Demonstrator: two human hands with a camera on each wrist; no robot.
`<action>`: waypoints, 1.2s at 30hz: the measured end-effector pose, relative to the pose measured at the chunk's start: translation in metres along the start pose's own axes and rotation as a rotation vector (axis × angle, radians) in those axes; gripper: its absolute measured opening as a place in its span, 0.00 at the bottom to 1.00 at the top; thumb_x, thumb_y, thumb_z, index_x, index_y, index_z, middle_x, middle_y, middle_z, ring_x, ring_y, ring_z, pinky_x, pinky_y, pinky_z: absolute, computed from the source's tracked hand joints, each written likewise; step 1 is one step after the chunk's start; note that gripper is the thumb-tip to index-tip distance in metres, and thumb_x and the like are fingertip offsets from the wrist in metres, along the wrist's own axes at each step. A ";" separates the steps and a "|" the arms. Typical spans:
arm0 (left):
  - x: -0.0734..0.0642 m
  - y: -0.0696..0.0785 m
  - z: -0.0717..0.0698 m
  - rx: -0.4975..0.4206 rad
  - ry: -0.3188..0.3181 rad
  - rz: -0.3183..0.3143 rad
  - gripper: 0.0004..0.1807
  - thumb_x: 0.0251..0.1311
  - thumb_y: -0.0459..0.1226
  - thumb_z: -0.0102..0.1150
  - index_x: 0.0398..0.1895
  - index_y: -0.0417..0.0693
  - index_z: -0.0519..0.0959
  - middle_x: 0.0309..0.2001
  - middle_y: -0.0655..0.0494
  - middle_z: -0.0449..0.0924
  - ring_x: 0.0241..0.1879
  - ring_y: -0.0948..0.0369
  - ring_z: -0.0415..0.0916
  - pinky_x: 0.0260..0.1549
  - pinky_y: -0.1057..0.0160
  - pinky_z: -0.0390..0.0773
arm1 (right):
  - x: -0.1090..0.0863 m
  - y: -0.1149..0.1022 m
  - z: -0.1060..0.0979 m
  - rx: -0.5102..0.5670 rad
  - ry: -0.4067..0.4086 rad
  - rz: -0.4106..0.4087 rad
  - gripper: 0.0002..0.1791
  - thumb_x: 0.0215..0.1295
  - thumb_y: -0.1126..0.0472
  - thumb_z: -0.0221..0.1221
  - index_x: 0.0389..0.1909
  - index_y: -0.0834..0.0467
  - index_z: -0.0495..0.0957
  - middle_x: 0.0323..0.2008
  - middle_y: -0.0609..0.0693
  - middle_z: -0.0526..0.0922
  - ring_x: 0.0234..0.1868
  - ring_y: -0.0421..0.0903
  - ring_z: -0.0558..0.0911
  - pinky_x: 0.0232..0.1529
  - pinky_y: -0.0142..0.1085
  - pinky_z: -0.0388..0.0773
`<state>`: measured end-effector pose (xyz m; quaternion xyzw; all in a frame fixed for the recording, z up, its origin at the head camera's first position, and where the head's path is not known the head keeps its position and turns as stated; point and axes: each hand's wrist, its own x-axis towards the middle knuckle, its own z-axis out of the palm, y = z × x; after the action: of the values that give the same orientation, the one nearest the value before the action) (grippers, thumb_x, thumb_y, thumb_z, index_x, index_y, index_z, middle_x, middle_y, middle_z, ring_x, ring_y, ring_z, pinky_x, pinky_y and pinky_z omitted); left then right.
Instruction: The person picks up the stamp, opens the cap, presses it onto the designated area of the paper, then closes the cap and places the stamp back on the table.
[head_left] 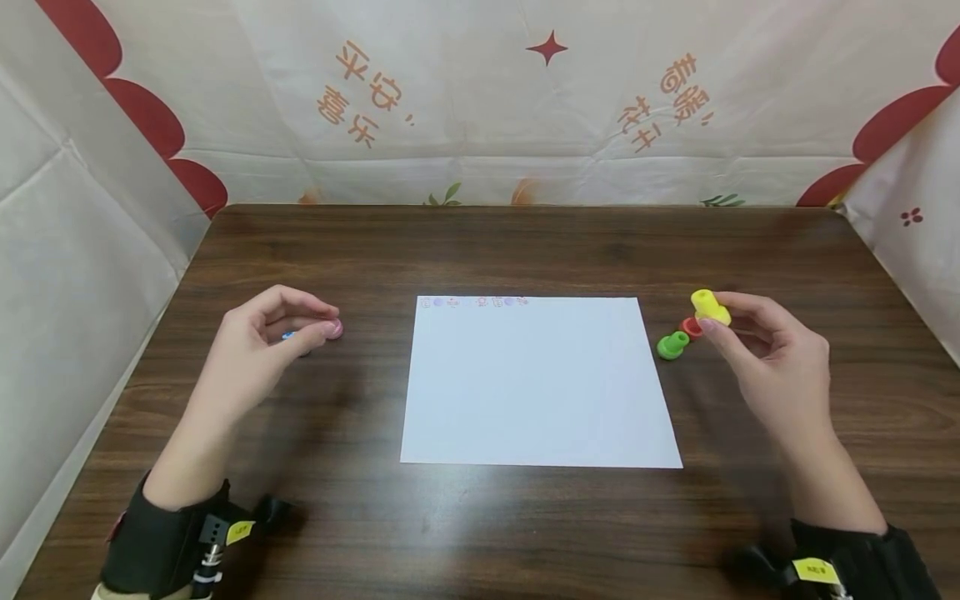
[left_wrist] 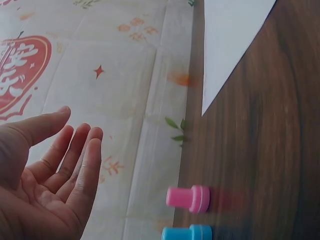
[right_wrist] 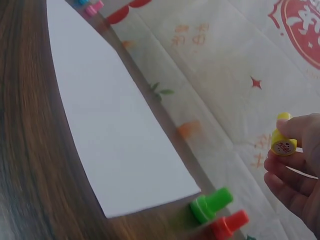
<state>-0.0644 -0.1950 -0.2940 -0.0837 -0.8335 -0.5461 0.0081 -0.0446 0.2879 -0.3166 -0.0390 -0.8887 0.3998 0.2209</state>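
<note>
I see the right hand [head_left: 783, 362] pinching a yellow stamp [head_left: 709, 308], narrow-handled with a red-printed round face, above the table [head_left: 525, 533]. The left hand [head_left: 258, 350], thumb and fingers loosely parted, holds nothing near a pink stamp [left_wrist: 187, 198].

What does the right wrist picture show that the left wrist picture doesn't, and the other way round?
Only the right wrist view shows the right hand pinching the yellow stamp, with red marks on its end, plus the green stamp and the red stamp.

Only the left wrist view shows the left hand, holding nothing.

Both show the white paper, the pink stamp, the blue stamp, the wooden table and the patterned cloth.
</note>
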 end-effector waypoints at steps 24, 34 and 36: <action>0.003 -0.032 -0.033 0.587 0.176 -0.096 0.17 0.64 0.42 0.65 0.53 0.43 0.79 0.50 0.38 0.85 0.48 0.42 0.84 0.46 0.58 0.83 | 0.002 0.040 -0.011 -0.095 -0.059 0.120 0.21 0.67 0.54 0.64 0.55 0.60 0.73 0.53 0.32 0.83 0.45 0.19 0.75 0.44 0.08 0.69; 0.007 -0.035 -0.028 0.721 0.086 -0.157 0.20 0.64 0.43 0.65 0.57 0.47 0.78 0.56 0.38 0.80 0.49 0.40 0.82 0.39 0.42 0.77 | 0.003 0.050 -0.012 -0.180 -0.092 0.104 0.21 0.65 0.58 0.66 0.53 0.66 0.76 0.45 0.35 0.68 0.44 0.19 0.69 0.41 0.07 0.67; 0.007 -0.036 -0.028 0.732 0.071 -0.169 0.20 0.65 0.44 0.64 0.57 0.47 0.78 0.57 0.38 0.80 0.50 0.40 0.81 0.39 0.42 0.77 | 0.003 0.052 -0.012 -0.200 -0.104 0.110 0.21 0.65 0.58 0.65 0.53 0.66 0.77 0.45 0.39 0.69 0.43 0.20 0.68 0.40 0.07 0.67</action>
<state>-0.0789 -0.2332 -0.3144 0.0125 -0.9766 -0.2135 0.0212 -0.0481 0.3321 -0.3466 -0.0889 -0.9310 0.3221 0.1472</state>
